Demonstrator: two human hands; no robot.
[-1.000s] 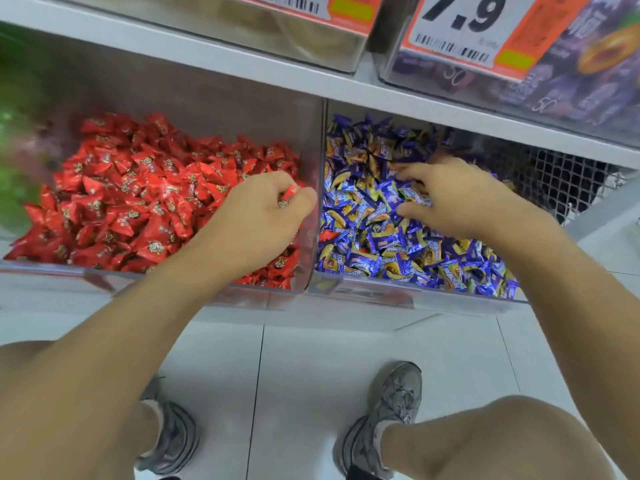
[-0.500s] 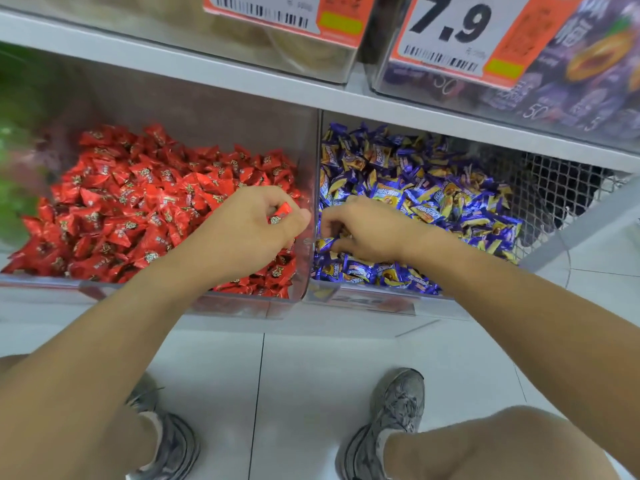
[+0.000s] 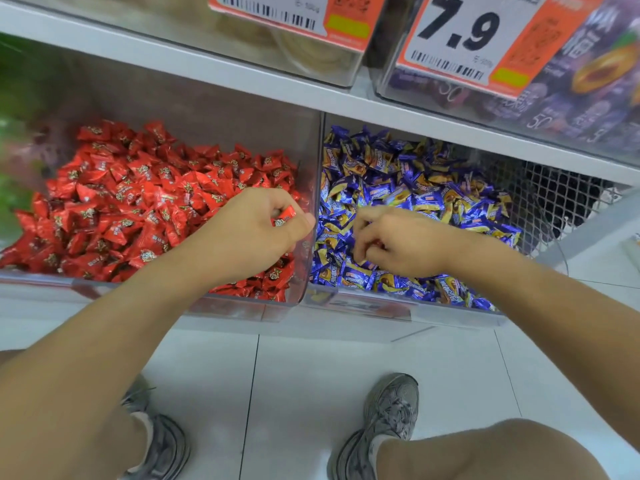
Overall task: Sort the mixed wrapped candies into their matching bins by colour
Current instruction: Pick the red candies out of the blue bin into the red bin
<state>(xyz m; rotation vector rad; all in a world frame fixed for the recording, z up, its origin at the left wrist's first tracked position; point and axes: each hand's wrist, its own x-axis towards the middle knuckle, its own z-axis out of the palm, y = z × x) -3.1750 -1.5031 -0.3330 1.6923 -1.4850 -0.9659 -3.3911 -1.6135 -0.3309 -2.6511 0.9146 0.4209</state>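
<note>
Two clear bins sit side by side on a low shelf. The left bin [image 3: 242, 308] is heaped with red wrapped candies [image 3: 131, 202]. The right bin [image 3: 450, 315] holds blue and yellow wrapped candies [image 3: 408, 181]. My left hand [image 3: 256, 230] hovers over the right end of the red bin and grips a red candy [image 3: 285, 216] between curled fingers and thumb. My right hand [image 3: 398, 244] is down in the left part of the blue bin, fingers curled into the pile; a bit of red shows at the fingertips, and what they hold is hidden.
A clear divider wall [image 3: 317, 188] separates the two bins. The white shelf above [image 3: 242, 74] carries more clear bins and orange price tags [image 3: 485, 39]. A wire mesh panel [image 3: 561, 199] stands right of the blue bin. White floor tiles and my shoes [image 3: 391, 417] lie below.
My right hand moved from the middle of the blue bin to its left front part, beside the divider. My left hand stayed over the red bin with the red candy.
</note>
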